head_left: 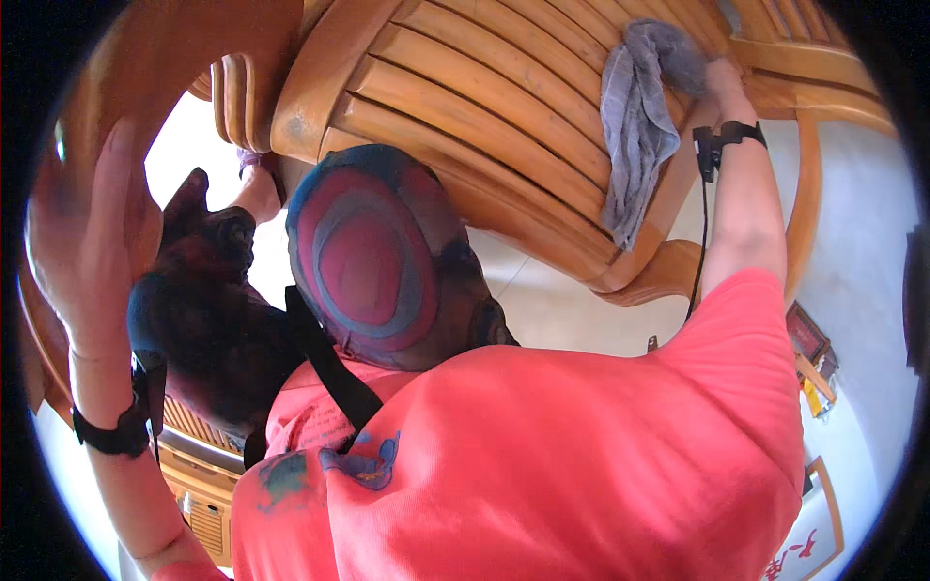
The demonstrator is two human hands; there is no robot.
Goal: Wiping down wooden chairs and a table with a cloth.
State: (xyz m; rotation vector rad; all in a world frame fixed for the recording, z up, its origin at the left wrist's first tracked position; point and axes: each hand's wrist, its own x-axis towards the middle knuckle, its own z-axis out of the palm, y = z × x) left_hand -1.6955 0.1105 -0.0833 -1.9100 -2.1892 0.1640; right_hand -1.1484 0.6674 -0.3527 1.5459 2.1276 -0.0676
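Note:
At the upper right, my right hand (pixel 725 85) is closed on one end of a grey cloth (pixel 639 121). The cloth looks bunched beside the hand, and its loose part trails over the slats of a wooden bench seat (pixel 475 87). My fingertips there are partly hidden. On the far left, my left hand (pixel 97 228) lies against a smooth brown wooden part (pixel 208 44) close to the camera. Its fingers stretch along the wood, somewhat blurred, and no loose object shows in it.
My knees, in dark patterned trousers (pixel 373 257), are bent between my arms and the bench. Curved wooden legs and rails (pixel 809 208) stand at the right. A wooden cabinet (pixel 203 494) is at the lower left, and a framed picture (pixel 823 523) at the lower right.

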